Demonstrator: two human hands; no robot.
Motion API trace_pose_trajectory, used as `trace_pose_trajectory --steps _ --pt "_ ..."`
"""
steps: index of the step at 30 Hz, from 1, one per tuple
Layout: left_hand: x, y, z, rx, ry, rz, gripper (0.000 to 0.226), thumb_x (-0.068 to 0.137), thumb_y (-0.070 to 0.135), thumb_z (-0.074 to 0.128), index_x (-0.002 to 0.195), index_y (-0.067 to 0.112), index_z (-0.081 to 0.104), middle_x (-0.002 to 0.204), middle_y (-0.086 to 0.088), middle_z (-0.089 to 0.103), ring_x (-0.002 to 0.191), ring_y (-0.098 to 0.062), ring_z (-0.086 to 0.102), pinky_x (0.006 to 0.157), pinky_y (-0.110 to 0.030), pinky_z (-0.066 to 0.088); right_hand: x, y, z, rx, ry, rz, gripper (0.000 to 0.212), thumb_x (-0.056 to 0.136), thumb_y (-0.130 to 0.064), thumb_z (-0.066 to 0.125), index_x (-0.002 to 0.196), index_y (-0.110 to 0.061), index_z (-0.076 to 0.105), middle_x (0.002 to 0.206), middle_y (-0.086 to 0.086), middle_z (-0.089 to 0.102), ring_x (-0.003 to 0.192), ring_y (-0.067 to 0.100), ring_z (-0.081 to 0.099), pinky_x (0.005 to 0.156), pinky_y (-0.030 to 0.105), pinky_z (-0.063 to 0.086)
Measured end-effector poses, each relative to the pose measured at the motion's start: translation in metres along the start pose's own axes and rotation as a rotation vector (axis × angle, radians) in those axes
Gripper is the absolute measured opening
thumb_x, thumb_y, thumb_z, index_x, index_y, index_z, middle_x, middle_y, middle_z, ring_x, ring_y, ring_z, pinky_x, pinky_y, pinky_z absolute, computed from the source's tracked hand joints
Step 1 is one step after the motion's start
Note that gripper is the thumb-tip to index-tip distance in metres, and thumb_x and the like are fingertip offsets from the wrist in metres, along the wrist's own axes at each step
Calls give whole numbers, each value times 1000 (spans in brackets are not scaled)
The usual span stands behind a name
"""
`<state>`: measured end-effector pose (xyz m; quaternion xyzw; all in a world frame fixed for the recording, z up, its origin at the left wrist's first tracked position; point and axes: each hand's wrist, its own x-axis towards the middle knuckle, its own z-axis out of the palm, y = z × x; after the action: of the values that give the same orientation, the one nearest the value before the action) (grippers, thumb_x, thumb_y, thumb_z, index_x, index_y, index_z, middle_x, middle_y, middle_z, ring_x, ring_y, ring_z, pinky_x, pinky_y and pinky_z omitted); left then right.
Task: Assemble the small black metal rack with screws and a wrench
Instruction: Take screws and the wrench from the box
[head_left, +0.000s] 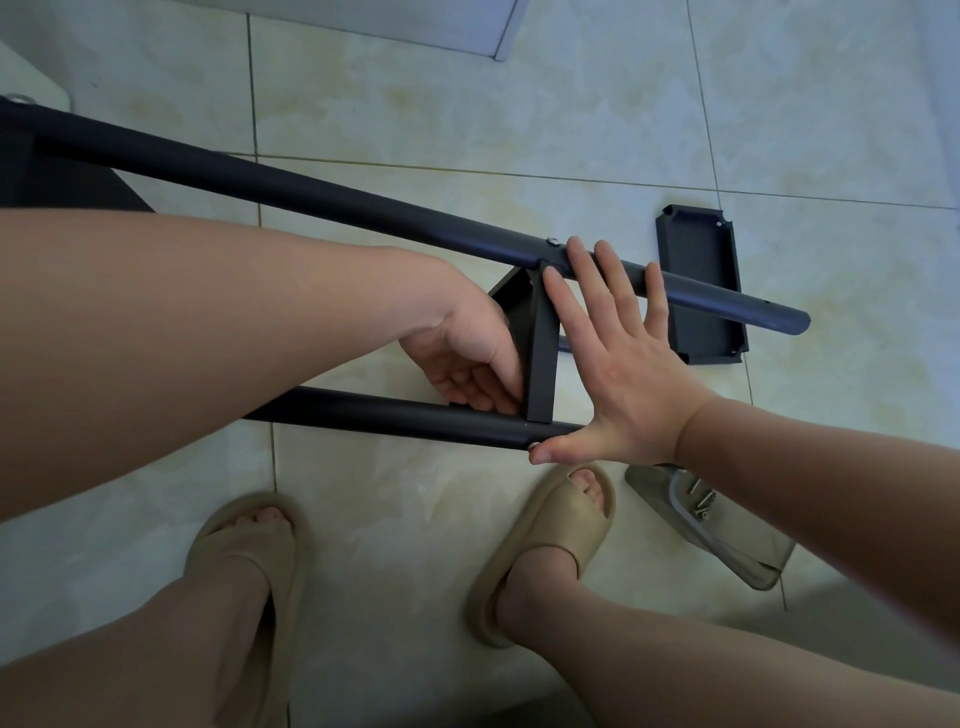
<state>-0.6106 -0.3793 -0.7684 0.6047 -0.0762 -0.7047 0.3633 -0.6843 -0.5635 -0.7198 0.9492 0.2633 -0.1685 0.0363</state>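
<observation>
Black metal rack stretches over a tiled floor, the left hand curling its fingers round the shelf between two tubes, the right hand spread flat across both tubes

Glossy cream marble-look floor tiles with thin dark grout lines; a white panel sits at the top.

Soft, even, slightly dim light.
Beyond your right hand the tiles show faint sheen; nearer you, forearms stretch and blur toward the edges.
</observation>
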Motion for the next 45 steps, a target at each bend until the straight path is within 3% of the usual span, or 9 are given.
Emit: trace_pose_trajectory --steps 6,11,19,24,30,35,41,45 --pt "-1 1 0 -47 -50 7 9 91 8 64 94 13 71 81 1 71 73 -11 62 77 -24 49 0 0 0 -7 -3 1 142 62 -106 28 163 -12 -5 169 17 -10 155 39 -12 117 72 -6" --pt "-3 1 -1 -1 -40 -24 7 93 20 65 98 19 70 85 4 70 75 -11 60 83 -29 47 0 0 -1 -11 -11 4 142 62 -106 27 162 -12 -5 169 17 -10 155 39 -11 117 72 -6" --pt "-2 2 -1 -73 -69 -5 11 91 5 63 91 12 71 79 0 70 73 -12 62 78 -25 49 -1 -1 -2 -11 -27 7 142 61 -106 30 162 -12 -7 169 17 -11 155 39 -13 117 72 -6" --pt "-2 0 1 -12 -52 -13 7 92 18 65 96 18 71 84 3 70 74 -11 61 83 -29 47 0 -1 -4 -14 -32 9 142 61 -106 28 162 -12 -6 169 18 -10 155 39 -13 117 72 -6" --pt "-1 3 0 -69 -58 -5 10 91 5 63 92 11 70 78 -1 69 68 -11 61 76 -25 51 0 -2 -4 -20 -40 12 142 61 -106 28 162 -11 -6 169 18 -11 155 39 -14 117 73 -6" --pt "-3 2 1 3 -22 -13 9 92 17 66 100 17 70 84 3 70 74 -11 59 86 -30 46 0 -2 -5 -21 -42 11 142 62 -106 26 162 -10 -6 169 18 -11 155 39 -14 117 73 -5" --pt "-2 5 -1 16 -35 -23 7 91 11 65 95 14 70 81 3 68 73 -10 57 75 -24 45 0 -1 -3 -17 -26 6 142 62 -106 26 162 -11 -5 169 18 -10 155 40 -12 117 73 -4" --pt "-4 3 -1 15 -76 -25 9 92 15 63 96 18 71 86 4 69 75 -11 59 82 -28 44 0 -1 -2 -15 -13 2 142 62 -106 28 162 -10 -3 169 18 -8 155 40 -11 117 73 -4"
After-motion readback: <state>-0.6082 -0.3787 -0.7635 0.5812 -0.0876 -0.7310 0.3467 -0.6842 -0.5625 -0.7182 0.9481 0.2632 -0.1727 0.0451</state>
